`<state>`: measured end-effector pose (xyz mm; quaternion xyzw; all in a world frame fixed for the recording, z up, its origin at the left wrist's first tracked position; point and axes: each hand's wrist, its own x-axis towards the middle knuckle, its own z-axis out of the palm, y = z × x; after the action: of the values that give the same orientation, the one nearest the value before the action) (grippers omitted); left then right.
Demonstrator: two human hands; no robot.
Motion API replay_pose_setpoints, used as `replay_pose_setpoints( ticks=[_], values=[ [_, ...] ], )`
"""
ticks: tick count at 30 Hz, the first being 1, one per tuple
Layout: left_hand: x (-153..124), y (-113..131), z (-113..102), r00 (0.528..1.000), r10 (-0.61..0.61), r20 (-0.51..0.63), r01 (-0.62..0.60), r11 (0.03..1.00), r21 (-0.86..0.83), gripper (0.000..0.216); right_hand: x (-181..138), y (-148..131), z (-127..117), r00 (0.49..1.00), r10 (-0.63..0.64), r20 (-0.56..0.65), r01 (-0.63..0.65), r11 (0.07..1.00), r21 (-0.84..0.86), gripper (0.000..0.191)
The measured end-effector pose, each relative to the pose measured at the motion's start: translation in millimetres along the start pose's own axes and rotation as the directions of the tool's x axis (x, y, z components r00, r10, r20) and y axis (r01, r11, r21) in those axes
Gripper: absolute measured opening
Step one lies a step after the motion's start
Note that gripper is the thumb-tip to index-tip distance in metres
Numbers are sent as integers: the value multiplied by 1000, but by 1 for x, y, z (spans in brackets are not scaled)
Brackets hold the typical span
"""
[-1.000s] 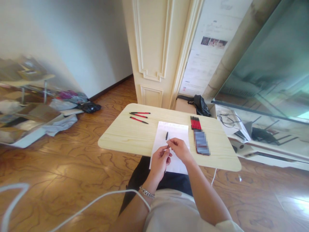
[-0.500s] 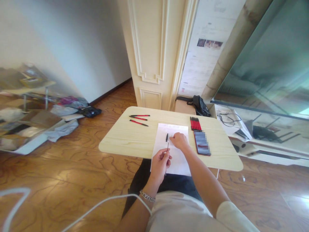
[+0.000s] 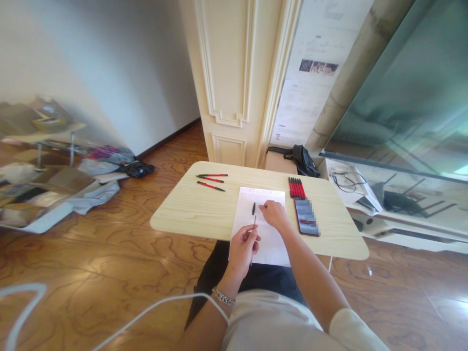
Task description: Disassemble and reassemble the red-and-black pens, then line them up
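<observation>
My left hand (image 3: pixel 244 245) is closed around a thin pen refill (image 3: pixel 254 222), which points up and away from me over a white sheet of paper (image 3: pixel 272 248). Just past its tip, a small black pen part (image 3: pixel 253 208), looking like a cap, lies on the sheet. My right hand (image 3: pixel 272 213) hovers at or rests on the paper to the right, fingertips pinched together close to the refill's tip. Whatever sits in that pinch is too small to make out.
Three red-and-black pens (image 3: pixel 211 185) lie at the table's (image 3: pixel 183 214) far left. A row of several more pens (image 3: pixel 296 187) sits at the right, above a phone (image 3: pixel 306 217). A white cable (image 3: pixel 157 307) crosses near my left forearm. A black bag (image 3: pixel 305 160) lies behind the table.
</observation>
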<state>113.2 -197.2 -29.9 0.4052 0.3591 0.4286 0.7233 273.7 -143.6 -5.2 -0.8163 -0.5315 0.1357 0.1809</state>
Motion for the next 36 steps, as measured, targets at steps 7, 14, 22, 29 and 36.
replay_pose_setpoints(
  ticks=[7,14,22,29,36],
  values=[
    [1,-1,6,999,-8,36,7,1000,12,39,-63,11,-3,968,-246,56,162,775,611,29],
    [-4,-7,16,997,-40,68,37,999,39,38,-45,18,-11,999,-44,-16,38,567,823,26],
    [-3,-1,10,998,-57,23,56,998,33,44,11,28,-5,997,72,18,-72,864,499,28],
    [-2,-4,4,999,-49,21,49,999,20,38,13,18,11,996,50,-68,-49,999,24,25],
    [-2,-2,3,997,-69,32,72,993,-89,44,6,13,5,993,58,-103,-47,993,110,20]
  ],
)
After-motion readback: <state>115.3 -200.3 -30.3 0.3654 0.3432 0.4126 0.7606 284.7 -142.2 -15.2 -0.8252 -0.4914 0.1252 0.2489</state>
